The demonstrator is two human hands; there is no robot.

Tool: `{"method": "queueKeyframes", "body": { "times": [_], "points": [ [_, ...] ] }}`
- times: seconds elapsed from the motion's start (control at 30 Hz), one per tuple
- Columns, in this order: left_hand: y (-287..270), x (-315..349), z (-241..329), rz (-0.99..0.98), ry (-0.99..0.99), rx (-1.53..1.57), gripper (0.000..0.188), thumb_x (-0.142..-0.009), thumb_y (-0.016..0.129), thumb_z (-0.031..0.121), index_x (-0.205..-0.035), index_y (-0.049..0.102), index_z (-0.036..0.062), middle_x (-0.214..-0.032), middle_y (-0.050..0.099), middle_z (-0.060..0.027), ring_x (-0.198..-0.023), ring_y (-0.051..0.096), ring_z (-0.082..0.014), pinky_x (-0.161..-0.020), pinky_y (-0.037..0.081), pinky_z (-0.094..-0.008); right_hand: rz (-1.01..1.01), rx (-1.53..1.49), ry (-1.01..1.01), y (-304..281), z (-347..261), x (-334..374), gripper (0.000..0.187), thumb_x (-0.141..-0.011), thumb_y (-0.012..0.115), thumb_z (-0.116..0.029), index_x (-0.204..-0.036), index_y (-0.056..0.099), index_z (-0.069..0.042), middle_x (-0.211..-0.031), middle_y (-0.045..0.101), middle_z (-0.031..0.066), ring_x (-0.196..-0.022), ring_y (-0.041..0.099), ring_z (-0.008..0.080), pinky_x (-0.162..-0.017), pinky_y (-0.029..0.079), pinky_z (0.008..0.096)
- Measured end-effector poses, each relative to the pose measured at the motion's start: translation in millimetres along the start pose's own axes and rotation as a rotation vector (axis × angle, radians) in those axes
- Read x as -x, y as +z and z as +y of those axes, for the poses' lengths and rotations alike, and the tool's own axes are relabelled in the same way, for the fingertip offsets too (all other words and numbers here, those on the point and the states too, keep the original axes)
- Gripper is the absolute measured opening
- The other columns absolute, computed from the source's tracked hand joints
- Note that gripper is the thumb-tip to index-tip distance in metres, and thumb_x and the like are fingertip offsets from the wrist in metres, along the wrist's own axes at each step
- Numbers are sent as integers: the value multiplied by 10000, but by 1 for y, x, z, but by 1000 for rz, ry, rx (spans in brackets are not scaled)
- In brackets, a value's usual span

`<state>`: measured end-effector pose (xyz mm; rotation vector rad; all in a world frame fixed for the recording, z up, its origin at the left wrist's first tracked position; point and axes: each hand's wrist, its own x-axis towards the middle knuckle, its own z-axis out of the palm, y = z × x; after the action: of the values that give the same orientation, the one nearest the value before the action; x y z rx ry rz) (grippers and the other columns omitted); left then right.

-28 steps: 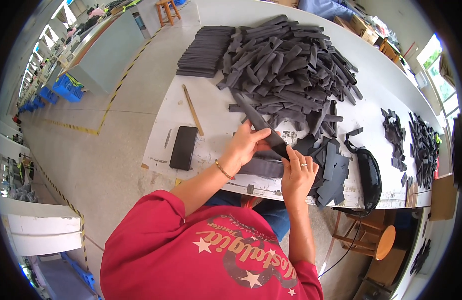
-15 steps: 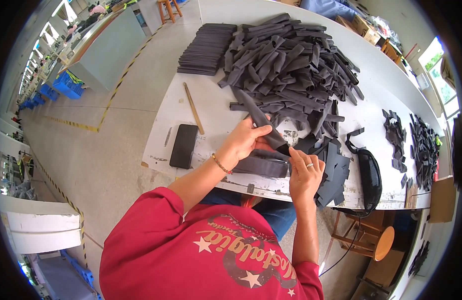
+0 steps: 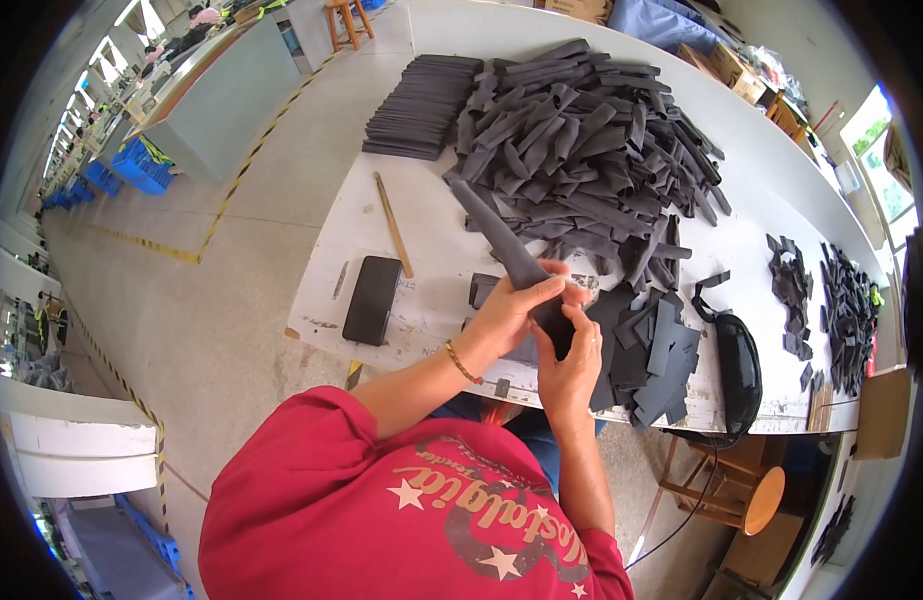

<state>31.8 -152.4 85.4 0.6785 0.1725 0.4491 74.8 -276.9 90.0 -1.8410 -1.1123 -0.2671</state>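
A black fabric tube (image 3: 504,240) slants across the front of the white table, its far end toward the big pile. My left hand (image 3: 514,312) is closed round its lower part, thumb on top. At the near end my right hand (image 3: 570,365), with a ring on one finger, pinches the tube's dark open end. Whether a separate flat piece sits in that end, I cannot tell. Just right of my hands lies a loose heap of flat black pieces (image 3: 672,345). Partly hidden under my left hand and wrist, more black fabric lies on the table.
Beyond my hands rises a large heap of black tubes (image 3: 582,140), beside a neat stack of black strips (image 3: 422,105). A wooden stick (image 3: 393,225) and a black phone (image 3: 372,300) lie left. Rightward are a shiny black pouch (image 3: 738,370) and more black pieces (image 3: 790,295).
Both hands have come nearer to me, and the right has moved left, closer to the left hand. The tube's near end now sits between them, more upright.
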Motion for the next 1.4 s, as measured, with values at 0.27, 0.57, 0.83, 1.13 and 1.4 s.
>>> {"method": "queueKeyframes", "body": {
  "times": [0.27, 0.57, 0.83, 1.13, 1.4],
  "points": [
    [-7, 2, 5, -4, 87, -52, 190, -980, 575, 233, -998, 538, 48, -998, 698, -213, -1101, 632, -326, -973, 477, -425, -109, 85, -52, -6, -5, -3, 352, -781, 724, -31, -1064, 515, -11, -1046, 589, 212, -925, 597, 399, -796, 483, 434],
    [5, 10, 6, -13, 10, -93, 242, -988, 557, 288, -977, 517, 50, -1101, 677, -222, -1028, 641, -249, -931, 490, -384, -171, -31, -74, -14, -6, -13, 309, -769, 703, 15, -1017, 519, -6, -965, 572, 182, -804, 576, 368, -721, 476, 412],
    [9, 15, -15, -18, -29, 86, 193, -989, 558, 240, -993, 524, 50, -1125, 664, -230, -1065, 626, -244, -951, 479, -393, -209, -105, -60, -12, 9, -6, 153, -828, 661, 26, -919, 539, 6, -952, 582, 164, -744, 589, 315, -648, 487, 375],
    [14, 14, 23, -21, 179, 28, 273, -1012, 509, 251, -1130, 577, 14, -935, 693, -149, -990, 666, -312, -943, 502, -445, -136, -21, -213, -24, 4, -14, 198, -756, 722, 29, -851, 550, 3, -905, 601, 158, -741, 585, 332, -634, 478, 397],
    [18, 22, 12, -103, 183, 52, 284, -996, 540, 300, -1033, 619, 30, -898, 679, -117, -1067, 639, -312, -981, 463, -436, -112, -117, -261, -25, -2, -20, 195, -750, 713, 49, -844, 549, 0, -884, 601, 145, -706, 577, 298, -610, 473, 367]
  ]
}}
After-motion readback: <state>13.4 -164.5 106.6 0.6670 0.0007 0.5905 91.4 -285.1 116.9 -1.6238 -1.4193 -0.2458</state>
